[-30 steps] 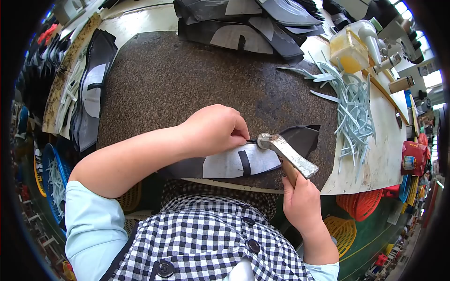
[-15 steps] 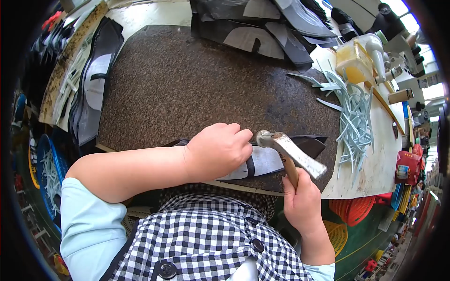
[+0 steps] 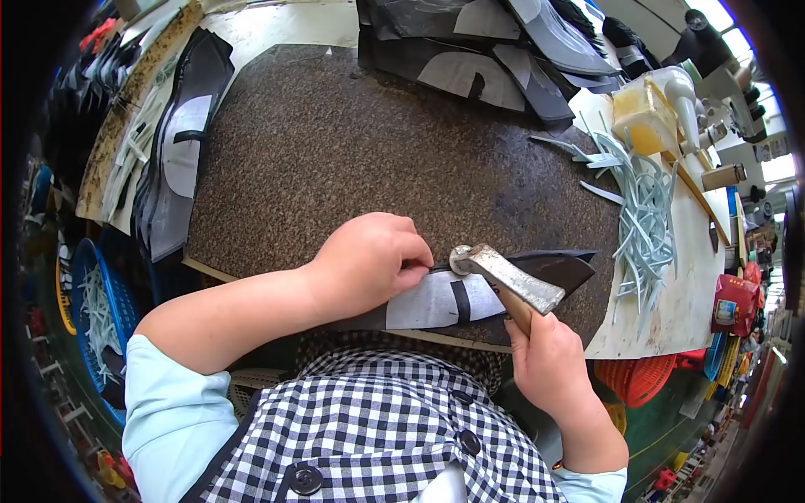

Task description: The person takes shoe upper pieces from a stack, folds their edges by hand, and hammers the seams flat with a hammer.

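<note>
A hammer point(image 3: 518, 283) with a worn metal head and wooden handle is held in my right hand point(image 3: 549, 362), fingers wrapped round the handle. Its round face point(image 3: 460, 260) is at the upper edge of a black and grey shoe-upper piece point(image 3: 428, 303), on the near side of the brown textured board point(image 3: 352, 151). My left hand point(image 3: 375, 258) is closed in a pinch at that same edge, left of the hammer face. A dark pointed end of the piece sticks out to the right behind the hammer. My left forearm and hand cover its left part.
Similar pieces are stacked at the back point(image 3: 470, 71) and at the left point(image 3: 180, 142). Pale strips point(image 3: 646, 201) lie heaped right of the board, near a container of yellowish stuff point(image 3: 646, 117). A blue basket point(image 3: 101, 318) and a red basket point(image 3: 637, 377) stand below table level.
My left hand has drawn back leftward along the piece's edge, uncovering more of its grey area. The hammer stays over the edge, its head slightly lower at the right end.
</note>
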{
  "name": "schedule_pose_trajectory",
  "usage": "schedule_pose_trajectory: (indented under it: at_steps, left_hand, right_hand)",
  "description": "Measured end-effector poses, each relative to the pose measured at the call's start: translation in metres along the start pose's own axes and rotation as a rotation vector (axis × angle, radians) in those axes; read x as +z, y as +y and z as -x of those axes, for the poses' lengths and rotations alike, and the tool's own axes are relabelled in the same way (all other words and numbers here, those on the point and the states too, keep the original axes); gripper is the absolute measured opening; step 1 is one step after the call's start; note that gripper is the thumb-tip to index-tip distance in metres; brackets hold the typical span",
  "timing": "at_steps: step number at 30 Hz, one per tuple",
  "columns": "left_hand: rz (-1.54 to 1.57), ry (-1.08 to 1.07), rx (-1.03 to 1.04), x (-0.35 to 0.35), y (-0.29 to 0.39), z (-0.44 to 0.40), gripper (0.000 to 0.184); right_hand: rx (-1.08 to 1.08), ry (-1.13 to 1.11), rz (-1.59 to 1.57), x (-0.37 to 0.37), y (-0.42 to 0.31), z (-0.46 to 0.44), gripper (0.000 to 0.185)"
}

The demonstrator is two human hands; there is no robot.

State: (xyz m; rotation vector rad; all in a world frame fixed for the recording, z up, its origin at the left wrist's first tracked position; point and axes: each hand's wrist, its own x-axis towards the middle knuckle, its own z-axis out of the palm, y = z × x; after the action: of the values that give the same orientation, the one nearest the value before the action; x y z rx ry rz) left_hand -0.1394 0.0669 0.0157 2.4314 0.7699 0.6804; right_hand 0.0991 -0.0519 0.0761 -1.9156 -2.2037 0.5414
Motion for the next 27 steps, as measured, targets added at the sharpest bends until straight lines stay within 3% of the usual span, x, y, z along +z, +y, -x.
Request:
schedule_pose_trajectory:
  at_steps: [1, 3, 5, 8, 12, 16, 20, 23, 25, 27]
  left_hand:
    - [0.012, 0.008, 0.009, 0.001, -0.001, 0.002, 0.018]
    - [-0.313, -0.080, 0.262, -0.003, 0.014, 0.007, 0.017]
    - [-0.337, -0.068, 0.237, -0.010, 0.011, 0.008, 0.018]
    - [0.040, -0.011, -0.037, -0.011, -0.009, 0.012, 0.018]
    - [-0.362, -0.122, 0.266, -0.015, 0.008, 0.016, 0.015]
    - [-0.414, -0.063, 0.319, -0.013, 0.005, 0.016, 0.008]
    - [-0.348, -0.016, 0.247, 0.008, 0.013, -0.008, 0.007]
    - [-0.257, 0.045, 0.187, 0.035, 0.017, -0.044, 0.007]
    - [-0.228, 0.070, 0.130, 0.047, 0.020, -0.056, 0.010]
    - [0.015, 0.010, 0.031, 0.042, 0.012, -0.058, 0.009]
  right_hand:
    - [0.012, -0.007, -0.031, -0.004, -0.001, -0.003, 0.021]
    - [0.031, -0.024, -0.092, -0.015, -0.006, -0.010, 0.021]
    - [-0.073, 0.004, 0.007, -0.010, -0.006, -0.011, 0.020]
    - [-0.110, -0.016, 0.046, -0.006, -0.008, -0.012, 0.020]
    - [-0.161, 0.000, 0.033, -0.015, -0.009, -0.022, 0.020]
    - [-0.151, -0.037, 0.018, -0.004, -0.011, -0.018, 0.019]
    - [-0.061, 0.124, -0.005, -0.015, 0.004, -0.017, 0.016]
    - [0.200, 0.253, -0.064, -0.017, 0.016, -0.002, 0.016]
    - [0.227, 0.180, -0.023, -0.013, 0.019, 0.009, 0.015]
    - [0.258, 0.167, -0.006, 0.006, 0.022, 0.019, 0.018]
